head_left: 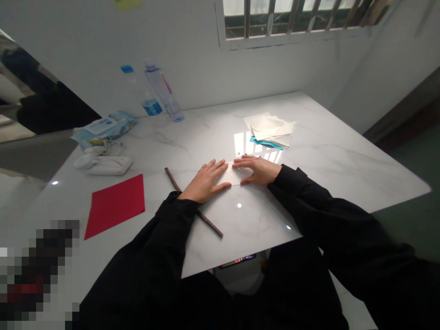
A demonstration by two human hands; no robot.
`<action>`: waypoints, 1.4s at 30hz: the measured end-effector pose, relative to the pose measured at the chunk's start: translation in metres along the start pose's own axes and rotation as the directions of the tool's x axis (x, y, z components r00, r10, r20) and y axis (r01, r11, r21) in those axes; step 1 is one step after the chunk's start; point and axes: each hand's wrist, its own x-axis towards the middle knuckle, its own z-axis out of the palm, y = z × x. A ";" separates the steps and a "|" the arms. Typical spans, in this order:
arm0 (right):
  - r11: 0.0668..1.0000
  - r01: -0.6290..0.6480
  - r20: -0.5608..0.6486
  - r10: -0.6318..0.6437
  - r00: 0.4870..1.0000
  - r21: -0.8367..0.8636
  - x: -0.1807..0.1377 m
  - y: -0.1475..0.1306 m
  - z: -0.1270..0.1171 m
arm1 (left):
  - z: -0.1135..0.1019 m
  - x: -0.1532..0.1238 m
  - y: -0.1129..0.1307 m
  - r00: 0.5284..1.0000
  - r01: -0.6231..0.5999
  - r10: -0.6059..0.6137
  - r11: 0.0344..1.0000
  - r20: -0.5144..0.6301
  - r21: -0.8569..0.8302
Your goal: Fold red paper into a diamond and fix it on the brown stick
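A small folded piece of white paper (235, 177) lies on the marble-patterned table, mostly covered by my hands. My left hand (207, 180) rests flat over its left part, fingers stretched out and thumb along the near edge. From the other side my right hand (257, 169) lies on the paper's right part, fingers extended and thumb apart from them. Under my left forearm passes a thin brown stick (210, 223), its middle hidden by the sleeve. To the left is a red sheet of paper (117, 205).
Cream paper sheets (270, 126) lie beyond my right hand, with blue paper (266, 143) beneath. Two plastic bottles, one clear (165, 89) and one blue-capped (151, 106), stand by the wall. A wipes pack (106, 126) and a white device (110, 165) sit at left.
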 end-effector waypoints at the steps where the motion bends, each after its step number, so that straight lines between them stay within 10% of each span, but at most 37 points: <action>1: 1.000 -0.003 0.001 0.003 1.000 -0.002 0.000 0.000 0.000 | 0.000 0.000 -0.001 1.000 -0.004 0.004 1.000 0.000 0.000; 20: 0.979 -0.172 -0.070 0.165 0.984 -0.106 -0.007 -0.031 -0.015 | 0.006 0.000 -0.013 0.962 -0.105 0.077 0.990 -0.260 -0.095; 42: 0.985 0.099 -0.183 -0.073 0.980 0.138 0.006 -0.011 0.009 | -0.005 0.002 -0.019 0.959 -0.180 0.113 0.952 -0.259 -0.249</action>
